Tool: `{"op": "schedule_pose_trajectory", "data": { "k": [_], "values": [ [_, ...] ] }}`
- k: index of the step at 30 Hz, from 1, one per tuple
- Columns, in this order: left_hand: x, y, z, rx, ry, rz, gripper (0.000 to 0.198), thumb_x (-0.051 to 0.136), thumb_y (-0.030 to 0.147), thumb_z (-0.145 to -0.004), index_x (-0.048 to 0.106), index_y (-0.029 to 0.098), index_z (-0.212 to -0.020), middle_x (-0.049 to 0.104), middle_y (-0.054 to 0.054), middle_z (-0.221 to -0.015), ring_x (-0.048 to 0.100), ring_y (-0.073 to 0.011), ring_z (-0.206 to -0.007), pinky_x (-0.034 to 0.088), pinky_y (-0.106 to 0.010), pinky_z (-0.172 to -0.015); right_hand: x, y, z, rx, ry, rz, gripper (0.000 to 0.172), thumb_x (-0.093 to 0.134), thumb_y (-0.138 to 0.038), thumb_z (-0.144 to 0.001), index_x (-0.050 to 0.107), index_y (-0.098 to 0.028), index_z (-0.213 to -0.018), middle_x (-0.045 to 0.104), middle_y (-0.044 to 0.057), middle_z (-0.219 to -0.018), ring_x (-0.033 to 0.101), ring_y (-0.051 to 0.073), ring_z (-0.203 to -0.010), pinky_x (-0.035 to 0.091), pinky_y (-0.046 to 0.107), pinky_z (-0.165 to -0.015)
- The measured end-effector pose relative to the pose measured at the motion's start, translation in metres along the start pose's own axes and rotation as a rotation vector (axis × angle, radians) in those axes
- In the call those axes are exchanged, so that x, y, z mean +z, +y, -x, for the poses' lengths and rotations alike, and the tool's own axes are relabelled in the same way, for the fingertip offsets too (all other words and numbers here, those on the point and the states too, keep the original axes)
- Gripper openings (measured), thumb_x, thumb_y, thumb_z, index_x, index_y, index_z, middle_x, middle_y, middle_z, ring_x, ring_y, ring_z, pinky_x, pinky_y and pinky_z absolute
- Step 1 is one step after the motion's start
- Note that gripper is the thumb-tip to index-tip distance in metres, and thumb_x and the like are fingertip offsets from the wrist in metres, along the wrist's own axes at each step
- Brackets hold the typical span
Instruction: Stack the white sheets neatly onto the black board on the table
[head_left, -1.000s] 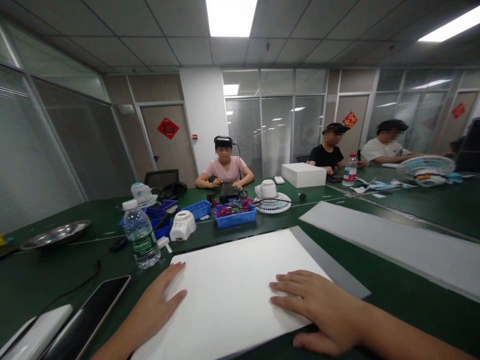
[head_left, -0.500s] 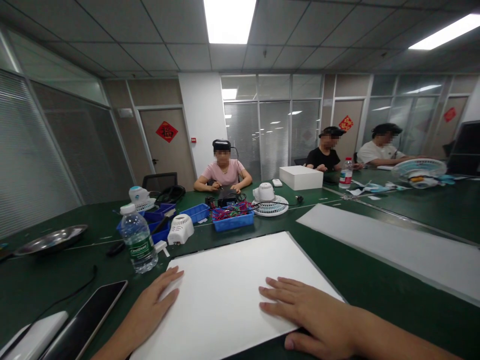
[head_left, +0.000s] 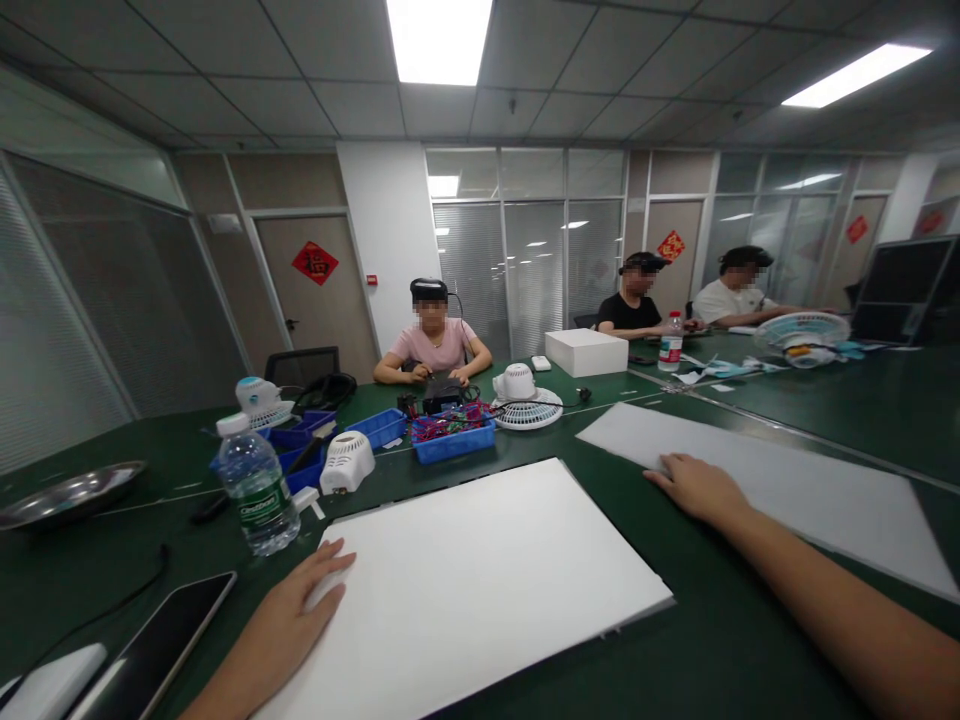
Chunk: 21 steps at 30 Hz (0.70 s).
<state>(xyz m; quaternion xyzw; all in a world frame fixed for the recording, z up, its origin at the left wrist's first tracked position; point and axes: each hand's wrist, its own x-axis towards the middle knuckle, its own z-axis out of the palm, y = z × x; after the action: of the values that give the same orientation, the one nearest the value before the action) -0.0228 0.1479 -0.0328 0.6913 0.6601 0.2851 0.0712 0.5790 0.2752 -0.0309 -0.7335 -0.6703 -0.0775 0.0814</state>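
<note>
A large white rectangular sheet [head_left: 480,580] lies flat in front of me, with what look like more layers under its right edge. My left hand [head_left: 292,615] rests on its left edge, fingers stretched out and thumb apart. Off to the right, my right hand [head_left: 697,487] reaches over the table to a long, whitish, translucent-looking strip [head_left: 817,510]. Its fingers lie stretched at the strip's near edge; the thumb side is partly hidden, and no grasp shows.
Left are a water bottle [head_left: 259,490], a phone [head_left: 161,650] and a metal dish [head_left: 71,495]. Beyond the sheet stand a white fan housing [head_left: 347,462], a blue bin [head_left: 454,447] of wires and a fan [head_left: 527,405]. A white box [head_left: 586,354] sits farther back. Several people sit across the table.
My right hand has left the white sheet and moved right and forward to the long strip. My left hand stays on the sheet's left edge. The view has turned slightly right.
</note>
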Motion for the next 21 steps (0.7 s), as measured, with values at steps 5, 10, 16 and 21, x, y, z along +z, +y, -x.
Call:
{"op": "schedule_pose_trajectory", "data": {
  "k": [5, 10, 16, 21],
  "values": [
    [0.001, 0.001, 0.001, -0.001, 0.008, -0.075, 0.046, 0.057, 0.049, -0.082, 0.074, 0.023, -0.116, 0.062, -0.007, -0.139, 0.055, -0.0292, -0.131, 0.039, -0.047, -0.112, -0.014, -0.017, 0.009, -0.018, 0.007, 0.048, 0.033, 0.039, -0.030, -0.097, 0.067, -0.013, -0.097, 0.069, 0.019, -0.100, 0.067, 0.031, -0.096, 0.048, 0.041, -0.081],
    [0.000, -0.002, 0.001, -0.020, -0.004, -0.108, 0.049, 0.054, 0.051, -0.084, 0.072, 0.021, -0.119, 0.061, -0.009, -0.140, 0.055, -0.0290, -0.131, 0.039, -0.047, -0.113, -0.035, -0.055, 0.030, -0.020, 0.099, 0.073, 0.034, 0.030, -0.028, -0.099, 0.060, -0.012, -0.099, 0.070, 0.018, -0.087, 0.069, 0.029, -0.079, 0.047, 0.038, -0.070],
    [0.000, -0.002, 0.002, -0.039, 0.042, -0.107, 0.049, 0.058, 0.050, -0.082, 0.073, 0.020, -0.118, 0.063, -0.009, -0.139, 0.056, -0.0306, -0.130, 0.041, -0.047, -0.112, -0.060, -0.119, 0.083, -0.367, 0.131, 0.041, 0.029, 0.032, -0.033, -0.099, 0.057, -0.018, -0.095, 0.069, 0.010, -0.084, 0.066, 0.022, -0.073, 0.043, 0.030, -0.067],
    [-0.001, -0.003, 0.003, -0.031, 0.007, -0.115, 0.052, 0.056, 0.051, -0.082, 0.071, 0.021, -0.121, 0.060, -0.008, -0.142, 0.054, -0.0287, -0.132, 0.038, -0.045, -0.114, -0.059, -0.161, 0.127, -1.003, 0.046, -0.106, 0.018, 0.045, -0.027, -0.091, 0.061, -0.017, -0.092, 0.070, 0.009, -0.090, 0.066, 0.020, -0.083, 0.046, 0.031, -0.077]
  ]
}}
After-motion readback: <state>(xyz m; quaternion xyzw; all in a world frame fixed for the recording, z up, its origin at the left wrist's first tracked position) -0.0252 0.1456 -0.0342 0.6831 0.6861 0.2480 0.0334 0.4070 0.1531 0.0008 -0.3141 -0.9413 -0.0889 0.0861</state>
